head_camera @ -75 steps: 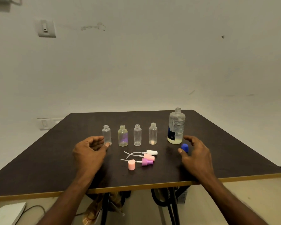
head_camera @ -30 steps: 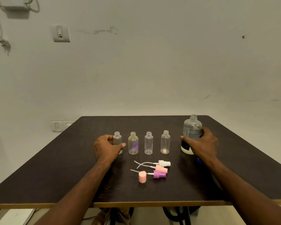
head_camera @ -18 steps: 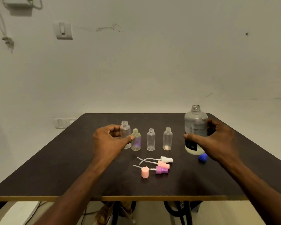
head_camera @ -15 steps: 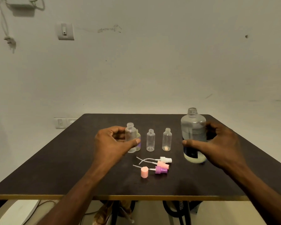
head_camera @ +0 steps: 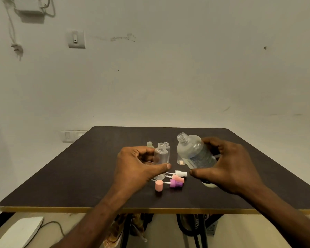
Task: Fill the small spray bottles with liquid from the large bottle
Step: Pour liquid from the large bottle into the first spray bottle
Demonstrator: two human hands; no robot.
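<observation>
- Bottles of small clear plastic, uncapped, count four. One (head_camera: 161, 159) is gripped upright in the left hand (head_camera: 134, 169), lifted in front of the row; a yellowish one (head_camera: 150, 144) and a clear one (head_camera: 166, 145) show only their necks behind it; of the fourth (head_camera: 180, 161) only the base, with a pinkish spot, shows beside the large bottle.
- One large clear plastic bottle (head_camera: 193, 153) with a printed label, open at the mouth, is held in the right hand (head_camera: 229, 165) and tilted with its neck leaning left toward the held small bottle. The two mouths are near but apart.
- Left hand: thumb and fingers closed round the small bottle's body, thumb tip across its lower front.
- Right hand: fingers curled behind the large bottle, thumb stretched below it; the bottle's lower end is mostly covered, with a pale bit (head_camera: 208, 184) showing under the thumb.
- Three spray pump heads lie close together on the dark brown table (head_camera: 89, 169), just beside the left thumb: white (head_camera: 180, 173), pink (head_camera: 177, 178), purple (head_camera: 175, 183), each with a thin dip tube running left, partly hidden by the held bottle.
- One pink cylindrical cap (head_camera: 159, 185) stands just left of the purple head.
- How much liquid any small bottle contains is hard to make out.
</observation>
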